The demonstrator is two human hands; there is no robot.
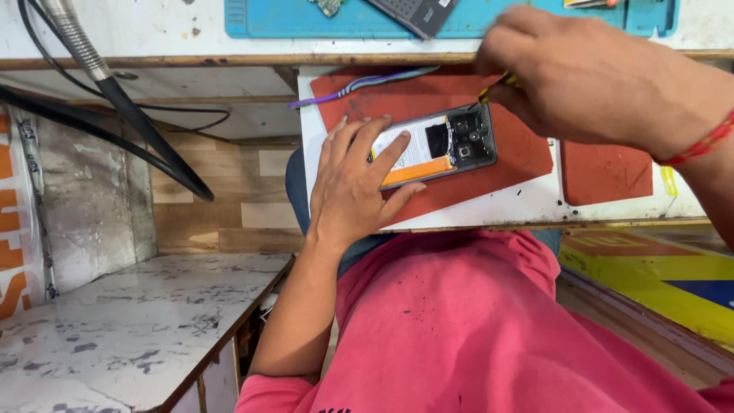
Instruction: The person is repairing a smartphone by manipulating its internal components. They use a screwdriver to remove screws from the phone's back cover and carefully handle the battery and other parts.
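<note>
While the opened phone [437, 146] lies back-up on the red mat [527, 153], the left hand [353, 183] rests flat on the phone's near end, fingers spread and pressing it down. Right hand [589, 80] is closed around a yellow-and-black tool [495, 86], its tip at the phone's camera end. Beyond the phone, a purple ribbon cable [359, 86] lies on the mat's far edge. Farther beyond the phone sits a blue work mat [306, 19]. Black cables [145, 130] hang well to the phone's left.
</note>
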